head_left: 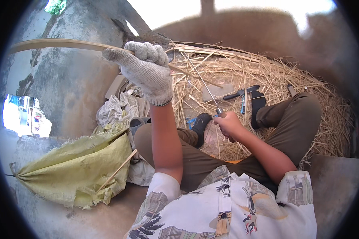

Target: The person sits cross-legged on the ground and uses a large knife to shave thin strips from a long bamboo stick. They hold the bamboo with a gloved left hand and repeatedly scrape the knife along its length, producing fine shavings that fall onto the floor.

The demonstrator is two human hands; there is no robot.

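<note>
My left hand [147, 73], in a pale knitted glove, is raised and closed round a long, thin bamboo strip [64, 43]. One part of the strip bows out to the far left; its other end slants down to the right past the glove. My bare right hand [232, 126] lies lower, in front of my crossed legs, wrapped round the handle of a knife. The long, narrow knife blade [204, 81] points up and away to the left, and it seems to cross the strip's lower end. Whether blade and strip touch, I cannot tell.
Loose bamboo shavings and strips [307, 95] cover the floor ahead. Among them lie a flat grey block [218, 92], a dark-handled tool [240, 92] and a small blue object [243, 104]. A yellow-green woven sack [75, 167] and crumpled whitish sacks [121, 109] sit at my left.
</note>
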